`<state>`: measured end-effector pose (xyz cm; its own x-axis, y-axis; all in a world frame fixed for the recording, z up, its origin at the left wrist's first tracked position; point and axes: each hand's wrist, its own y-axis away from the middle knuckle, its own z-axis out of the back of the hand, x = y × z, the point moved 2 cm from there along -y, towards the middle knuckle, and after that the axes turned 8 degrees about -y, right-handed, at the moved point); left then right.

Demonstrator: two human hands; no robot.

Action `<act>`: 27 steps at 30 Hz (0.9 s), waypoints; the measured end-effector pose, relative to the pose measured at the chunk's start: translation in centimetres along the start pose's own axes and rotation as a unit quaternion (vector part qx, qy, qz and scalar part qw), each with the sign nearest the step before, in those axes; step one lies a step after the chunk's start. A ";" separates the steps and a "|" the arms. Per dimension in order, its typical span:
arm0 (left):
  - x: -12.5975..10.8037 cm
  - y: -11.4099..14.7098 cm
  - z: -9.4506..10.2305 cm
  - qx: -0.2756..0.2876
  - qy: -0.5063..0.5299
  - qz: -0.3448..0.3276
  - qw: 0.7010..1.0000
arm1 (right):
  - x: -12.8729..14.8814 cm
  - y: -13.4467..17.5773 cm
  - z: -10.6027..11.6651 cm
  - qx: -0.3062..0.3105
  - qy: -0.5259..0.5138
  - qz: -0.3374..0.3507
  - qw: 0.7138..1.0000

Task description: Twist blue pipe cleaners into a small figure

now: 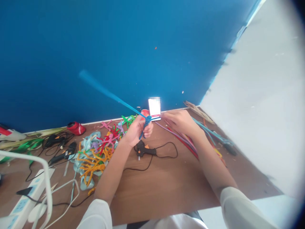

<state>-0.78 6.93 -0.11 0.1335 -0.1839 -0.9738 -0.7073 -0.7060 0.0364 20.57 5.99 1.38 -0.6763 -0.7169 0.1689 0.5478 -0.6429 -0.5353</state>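
My left hand [136,129] is closed around a small twisted blue pipe cleaner figure [148,120], held above the desk. Its short blue ends hang below the fingers, and a long blue strand [119,100], blurred at its tip, sticks out up and to the left. To the right, my right hand [184,121] pinches the end of another blue strand coming from the same piece; the fingertips are small and partly blurred. Right below my left hand a black glue gun [145,150] lies on the brown desk [166,181]. A lit phone [154,107] stands behind the hands.
Left of my arm lies a pile of colourful pipe cleaner figures [95,163] and pale blue ribbon. Loose pipe cleaner stems [214,136] lie under and beyond my right arm. More glue guns [64,154], cables and a white power strip [30,194] are at left. A blue wall [119,47] borders the desk.
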 end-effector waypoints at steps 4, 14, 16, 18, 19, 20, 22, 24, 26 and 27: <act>0.0 -0.1 -0.3 0.004 0.013 0.009 1.000 | 0.3 -0.1 0.6 -0.011 0.023 -0.001 1.000; 0.2 0.2 -1.0 0.031 0.056 0.020 0.998 | 0.0 -0.2 0.6 0.006 -0.002 -0.032 0.999; 0.0 0.2 -1.0 0.036 0.055 0.013 0.998 | 0.0 -0.2 0.6 0.010 -0.019 -0.032 0.999; -0.2 0.3 -1.1 0.039 0.052 0.009 0.998 | 0.0 -0.2 0.5 0.013 -0.030 -0.039 0.999; -0.2 0.4 -1.1 0.036 0.049 0.006 0.998 | -0.1 -0.2 0.5 0.013 -0.033 -0.043 0.998; -0.3 0.4 -1.1 0.032 0.046 0.003 0.998 | -0.2 -0.1 0.5 0.015 -0.033 -0.047 0.998; -0.4 0.5 -1.0 0.014 0.043 -0.007 0.999 | -0.3 -0.1 0.5 0.027 -0.032 -0.050 0.998; -0.4 0.5 -0.8 -0.003 0.046 -0.021 0.999 | -0.5 0.0 0.4 0.043 -0.032 -0.054 0.997; -0.5 0.6 -0.6 -0.014 0.048 -0.028 0.998 | -0.6 0.0 0.4 0.054 -0.032 -0.057 0.996; -0.6 0.6 -0.4 -0.022 0.043 -0.033 0.998 | -0.6 0.1 0.4 0.058 -0.032 -0.059 0.996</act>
<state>-0.98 6.35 0.54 0.2391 -0.1934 -0.9515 -0.6638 -0.7478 -0.0148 21.19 6.29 1.55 -0.7090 -0.6474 0.2798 0.5215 -0.7483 -0.4101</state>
